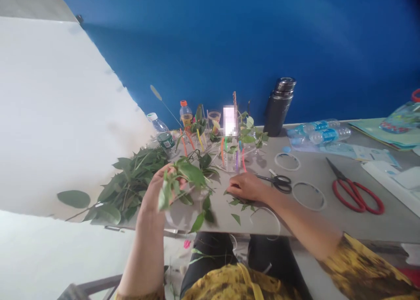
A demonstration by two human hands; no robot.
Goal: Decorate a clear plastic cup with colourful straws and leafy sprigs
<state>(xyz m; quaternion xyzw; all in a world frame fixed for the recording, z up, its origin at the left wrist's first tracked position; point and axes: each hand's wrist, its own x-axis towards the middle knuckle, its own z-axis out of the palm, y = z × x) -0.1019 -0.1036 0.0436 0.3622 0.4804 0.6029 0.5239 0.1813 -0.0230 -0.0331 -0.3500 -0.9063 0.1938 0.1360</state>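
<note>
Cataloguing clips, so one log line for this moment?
left hand: holding leafy sprig; right hand: curled by leaf clippings, contents unclear; leaf pile: beside left hand; red-handled scissors: at right

Left forearm stretched nearly straight ahead, a person curls the fingers of the left hand, partly hidden from view, while the right forearm slants inward from a patterned yellow sleeve, the right hand back upward, fingers bent, fingertips out of sight.
</note>
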